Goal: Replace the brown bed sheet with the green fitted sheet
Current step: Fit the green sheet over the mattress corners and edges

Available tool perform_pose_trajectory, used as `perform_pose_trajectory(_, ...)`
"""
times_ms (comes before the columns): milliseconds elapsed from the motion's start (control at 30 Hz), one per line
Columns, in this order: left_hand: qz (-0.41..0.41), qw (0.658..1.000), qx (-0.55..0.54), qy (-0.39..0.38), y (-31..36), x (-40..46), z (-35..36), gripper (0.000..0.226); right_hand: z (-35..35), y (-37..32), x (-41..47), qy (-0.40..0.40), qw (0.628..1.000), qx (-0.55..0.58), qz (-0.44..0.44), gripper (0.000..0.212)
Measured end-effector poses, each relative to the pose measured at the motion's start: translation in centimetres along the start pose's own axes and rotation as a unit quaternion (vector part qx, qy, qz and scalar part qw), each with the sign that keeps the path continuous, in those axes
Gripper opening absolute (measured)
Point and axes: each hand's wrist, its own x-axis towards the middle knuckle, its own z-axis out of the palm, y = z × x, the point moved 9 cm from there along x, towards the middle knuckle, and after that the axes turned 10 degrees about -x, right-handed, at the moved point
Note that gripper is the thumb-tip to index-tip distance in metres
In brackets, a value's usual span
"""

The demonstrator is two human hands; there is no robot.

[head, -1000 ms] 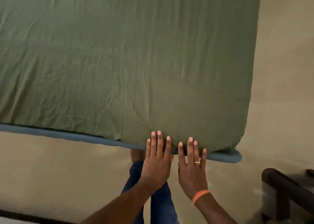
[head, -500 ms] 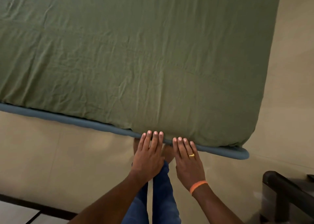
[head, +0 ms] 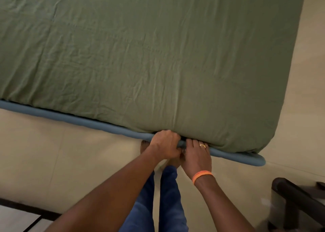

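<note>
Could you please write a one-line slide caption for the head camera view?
Both hands, left hand and right hand, work the wrinkled green fitted sheet at the padded blue bed frame rail.

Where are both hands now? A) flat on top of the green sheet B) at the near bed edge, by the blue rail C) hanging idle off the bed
B: left hand and right hand sit at the blue rail, under the green sheet edge.

The green sheet runs off the top and left edges. The left hand's fingertips curl out of sight at the blue rail; the right hand's fingertips vanish under the mattress. A dark piece of furniture, near right, is cropped and can't be identified.
</note>
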Motion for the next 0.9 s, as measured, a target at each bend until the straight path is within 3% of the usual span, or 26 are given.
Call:
perform_pose_trajectory(67,0.013,1.0,0.016,0.016,0.6,-0.2,-0.5,0.028,0.4,0.3,-0.7,-0.007,1.0,0.012,-0.011,0.052)
perform_pose_trajectory(167,0.1,0.978,0.03,0.178,1.9,-4.4,-1.2,0.038,-0.1,0.2,-3.2,-0.004,1.0,0.011,-0.026,0.067)
perform_pose_trajectory(200,0.126,0.965,0.028,0.227,1.8,-5.8,-1.3,0.034,-0.4,0.4,-4.2,0.01,1.0,0.014,-0.021,0.064)
perform_pose_trajectory(267,0.14,0.95,0.011,0.278,0.2,-7.8,-1.3,0.017,-1.8,0.2,-5.5,0.065,0.997,0.029,-0.016,0.038)
perform_pose_trajectory(333,0.074,0.947,0.005,0.312,-2.4,-9.0,-2.7,0.011,-3.4,-1.0,-5.8,0.123,0.991,0.049,-0.032,0.03)
perform_pose_trajectory(367,0.029,0.945,0.013,0.325,-3.8,-9.3,-3.4,0.02,-4.0,-1.9,-5.4,0.138,0.988,0.057,-0.042,0.028)
perform_pose_trajectory(467,-0.011,0.949,0.041,0.313,-6.4,-9.5,-4.8,0.042,-3.1,-6.4,-2.9,0.101,0.988,0.061,-0.096,0.041)
perform_pose_trajectory(600,0.011,0.96,0.018,0.28,-7.6,-8.9,-5.0,0.033,0.8,-8.9,0.7,-0.016,0.995,0.035,-0.094,0.045)
perform_pose_trajectory(733,0.009,0.979,-0.006,0.204,-8.6,-7.7,-4.1,0.026,1.4,-8.8,1.0,-0.038,0.995,0.053,-0.071,0.05)
perform_pose_trajectory(900,-0.021,0.991,0.02,0.133,-8.9,-6.0,-3.7,0.023,0.8,-8.9,1.7,-0.038,0.995,0.05,-0.071,0.04)
